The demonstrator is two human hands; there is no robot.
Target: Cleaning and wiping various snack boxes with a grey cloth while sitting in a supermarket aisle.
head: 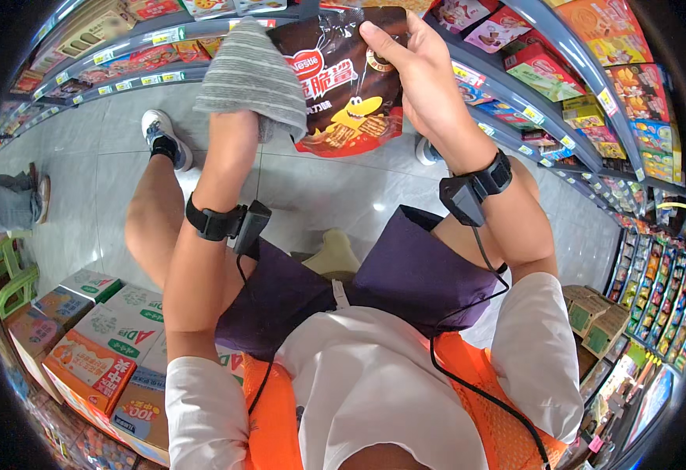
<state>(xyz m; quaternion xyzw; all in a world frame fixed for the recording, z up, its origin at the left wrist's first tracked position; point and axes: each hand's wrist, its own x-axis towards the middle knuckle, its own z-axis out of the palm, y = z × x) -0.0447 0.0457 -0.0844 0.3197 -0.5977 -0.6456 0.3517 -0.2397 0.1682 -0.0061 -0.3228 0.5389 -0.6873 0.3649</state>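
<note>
A dark brown and red Nestlé snack pouch [348,88] is held up before the shelves at the top of the view. My right hand [422,70] grips its right edge, the thumb lying on the front face. A grey striped cloth [254,76] covers my left hand and lies against the pouch's left edge; the fingers are hidden under it. Both wrists wear black straps with small dark devices and cables.
Curved shelves [531,108] of packaged snacks run across the top and right. Stacked drink cartons [113,329] stand at lower left, near a green plastic stool [11,279]. Brown boxes [595,320] are at right. Another person's legs [11,202] show at far left.
</note>
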